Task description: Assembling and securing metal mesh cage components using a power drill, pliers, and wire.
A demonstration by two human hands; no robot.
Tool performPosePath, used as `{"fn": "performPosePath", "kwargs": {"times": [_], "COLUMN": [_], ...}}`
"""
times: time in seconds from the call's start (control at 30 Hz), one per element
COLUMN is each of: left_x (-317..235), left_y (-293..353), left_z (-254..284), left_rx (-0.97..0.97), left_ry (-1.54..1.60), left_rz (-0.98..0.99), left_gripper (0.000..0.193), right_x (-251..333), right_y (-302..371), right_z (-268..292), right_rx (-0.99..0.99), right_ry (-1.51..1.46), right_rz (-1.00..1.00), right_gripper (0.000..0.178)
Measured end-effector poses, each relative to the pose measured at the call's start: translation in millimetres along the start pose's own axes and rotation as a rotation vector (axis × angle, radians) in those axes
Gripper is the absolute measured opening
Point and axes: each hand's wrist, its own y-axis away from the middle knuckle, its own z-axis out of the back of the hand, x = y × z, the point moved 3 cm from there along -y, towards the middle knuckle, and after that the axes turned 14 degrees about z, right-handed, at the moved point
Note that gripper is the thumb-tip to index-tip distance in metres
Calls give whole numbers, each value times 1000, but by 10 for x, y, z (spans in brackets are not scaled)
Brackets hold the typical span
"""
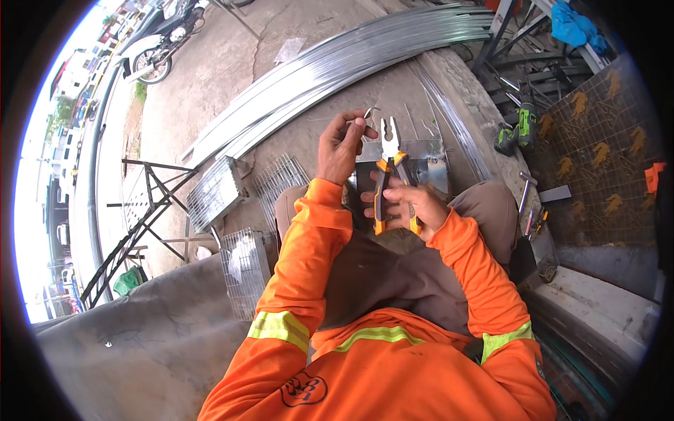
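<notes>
My left hand pinches a short, bent metal wire between thumb and fingertips, its hooked end sticking up past the fingers. Just to the right, my right hand holds pliers with orange and black handles. Their jaws point away from me and stand slightly apart, with nothing between them. The fingers run behind the spread handles. Beneath both hands, between my knees, lies a flat metal plate, partly hidden by the pliers and my hands.
Wire mesh cages stand to my left, beside a black metal frame. Long galvanized strips cross the floor ahead. On the right lie a green and black cordless drill, a hammer and a rusty grid panel. A motorcycle is far left.
</notes>
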Motion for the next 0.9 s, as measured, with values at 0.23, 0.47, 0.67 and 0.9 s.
{"fn": "performPosePath", "kwargs": {"times": [0.23, 0.47, 0.67, 0.9], "left_x": [60, 133, 149, 206], "left_y": [-12, -81, -78, -103], "left_z": [-41, -40, -64, -94], "left_rx": [15, -21, -70, -30], "left_ry": [183, 92, -6, -23], "left_rz": [115, 67, 59, 37], "left_gripper": [25, 26, 27, 31], "right_x": [-3, -14, -20, 5], "right_y": [-4, -22, -33, -75], "right_z": [21, 102, 142, 344], "right_rx": [-108, -154, -146, -328], "right_ry": [125, 198, 248, 955], "right_rz": [18, 38, 44, 74], "right_gripper": [54, 52, 52, 37]}}
